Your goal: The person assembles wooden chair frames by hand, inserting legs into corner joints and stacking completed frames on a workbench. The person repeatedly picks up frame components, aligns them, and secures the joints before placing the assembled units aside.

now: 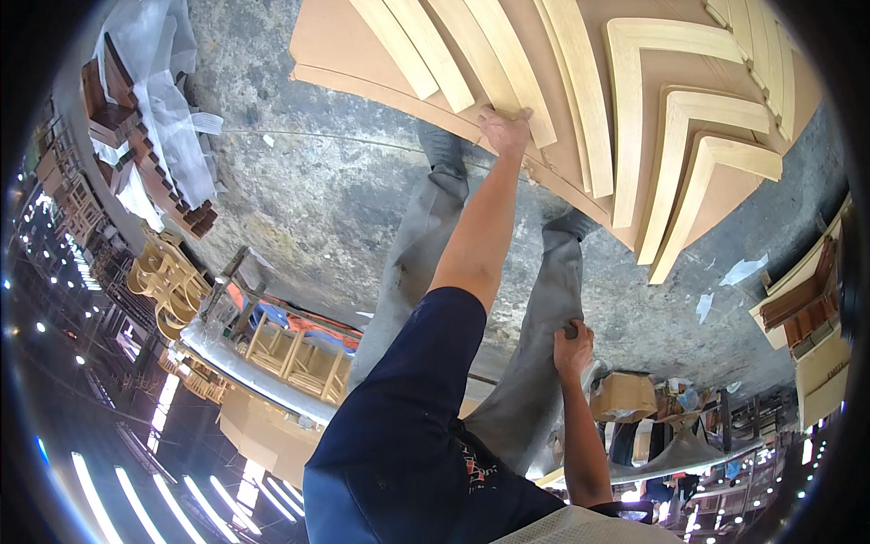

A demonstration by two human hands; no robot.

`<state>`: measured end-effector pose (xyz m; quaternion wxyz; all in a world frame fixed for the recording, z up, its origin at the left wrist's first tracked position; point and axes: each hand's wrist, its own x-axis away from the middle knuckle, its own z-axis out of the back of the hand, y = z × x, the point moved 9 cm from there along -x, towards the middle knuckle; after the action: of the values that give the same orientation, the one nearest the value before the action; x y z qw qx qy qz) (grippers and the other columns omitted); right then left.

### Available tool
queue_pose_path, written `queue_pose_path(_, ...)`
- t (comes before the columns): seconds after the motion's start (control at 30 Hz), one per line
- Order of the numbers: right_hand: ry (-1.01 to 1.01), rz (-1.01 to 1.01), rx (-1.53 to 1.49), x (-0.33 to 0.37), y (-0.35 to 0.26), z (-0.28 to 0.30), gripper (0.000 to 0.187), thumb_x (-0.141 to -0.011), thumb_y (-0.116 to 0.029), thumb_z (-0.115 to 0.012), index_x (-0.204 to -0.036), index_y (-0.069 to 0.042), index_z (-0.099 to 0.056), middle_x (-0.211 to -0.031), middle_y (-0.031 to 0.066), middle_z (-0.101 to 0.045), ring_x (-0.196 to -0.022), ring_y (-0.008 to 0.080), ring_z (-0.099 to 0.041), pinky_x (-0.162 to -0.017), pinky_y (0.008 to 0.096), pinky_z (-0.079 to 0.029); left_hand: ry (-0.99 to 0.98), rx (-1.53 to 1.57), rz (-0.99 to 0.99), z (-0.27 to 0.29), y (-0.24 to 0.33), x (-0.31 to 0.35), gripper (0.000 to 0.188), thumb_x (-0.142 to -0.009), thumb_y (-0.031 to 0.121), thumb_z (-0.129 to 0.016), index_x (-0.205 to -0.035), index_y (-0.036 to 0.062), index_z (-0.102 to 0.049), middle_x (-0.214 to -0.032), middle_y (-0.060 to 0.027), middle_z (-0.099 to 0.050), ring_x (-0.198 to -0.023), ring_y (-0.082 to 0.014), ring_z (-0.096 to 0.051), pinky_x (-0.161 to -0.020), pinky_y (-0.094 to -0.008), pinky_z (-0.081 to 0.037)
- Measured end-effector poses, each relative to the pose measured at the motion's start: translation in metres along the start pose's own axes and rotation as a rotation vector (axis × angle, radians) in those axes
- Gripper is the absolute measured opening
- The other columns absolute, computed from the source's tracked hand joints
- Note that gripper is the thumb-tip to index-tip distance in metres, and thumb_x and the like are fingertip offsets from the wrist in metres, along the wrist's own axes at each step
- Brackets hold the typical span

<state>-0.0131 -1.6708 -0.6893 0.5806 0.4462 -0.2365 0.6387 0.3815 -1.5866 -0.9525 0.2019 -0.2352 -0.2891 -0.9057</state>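
Observation:
My left hand (505, 130) reaches out to the near end of a pale curved wooden strip (485, 63), its fingers closed on that end. Another pale strip (512, 54) lies right alongside it. These pieces rest on a brown cardboard sheet (362, 89) on the floor. Close beside my right leg, my right hand (573, 352) is closed around a small dark object (571, 332); the fingers hide most of it, and its kind cannot be made out.
More curved strips (580, 91) and several angled wooden pieces (669, 154) lie across the cardboard. Dark brown wooden parts (113, 118) with white wrapping (172, 109) are at far left. Behind me are chair frames (168, 281), a rack (290, 358) and a cardboard box (623, 396).

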Motion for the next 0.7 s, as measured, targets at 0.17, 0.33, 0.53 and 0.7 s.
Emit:
queue_pose_path(0.17,0.015,-0.015,0.020,0.003,-0.007,0.000,0.044,-0.076,-0.030,-0.063,-0.117,-0.013,-0.064,-0.120,0.0133,-0.059,-0.107,0.0358,-0.060,-0.088,0.0483,-0.050,-0.056,-0.019,-0.089,0.006,-0.004,0.001,0.066,-0.068,0.027,-0.079,-0.115,-0.0037,-0.044,-0.111,-0.0237,-0.050,-0.107,-0.0411,-0.052,-0.091,-0.0484,-0.047)
queue_pose_path(0.33,-0.005,-0.015,0.006,0.000,-0.006,-0.004,0.047,-0.077,-0.032,-0.062,-0.120,-0.014,-0.063,-0.121,0.0133,-0.059,-0.110,0.0355,-0.059,-0.090,0.0486,-0.049,-0.068,-0.097,-0.066,0.009,0.020,0.005,0.068,-0.066,0.022,-0.076,-0.118,-0.0040,-0.040,-0.111,-0.0232,-0.049,-0.107,-0.0422,-0.052,-0.091,-0.0485,-0.048)
queue_pose_path(0.53,-0.037,-0.038,0.002,0.003,0.001,-0.006,0.048,-0.078,-0.034,-0.062,-0.121,-0.013,-0.062,-0.125,0.0135,-0.057,-0.112,0.0359,-0.058,-0.091,0.0483,-0.048,-0.111,-0.190,-0.095,0.015,0.008,0.007,0.074,-0.064,0.024,-0.081,-0.120,-0.0036,-0.041,-0.116,-0.0241,-0.050,-0.109,-0.0439,-0.052,-0.094,-0.0472,-0.049)
queue_pose_path(0.7,-0.032,-0.045,-0.020,-0.003,0.007,-0.010,0.047,-0.078,-0.033,-0.063,-0.122,-0.013,-0.062,-0.127,0.0141,-0.055,-0.114,0.0360,-0.057,-0.092,0.0490,-0.048,-0.132,-0.203,-0.193,0.018,0.000,0.009,0.070,-0.067,0.027,-0.083,-0.116,-0.0041,-0.045,-0.116,-0.0249,-0.053,-0.107,-0.0432,-0.054,-0.093,-0.0470,-0.047)
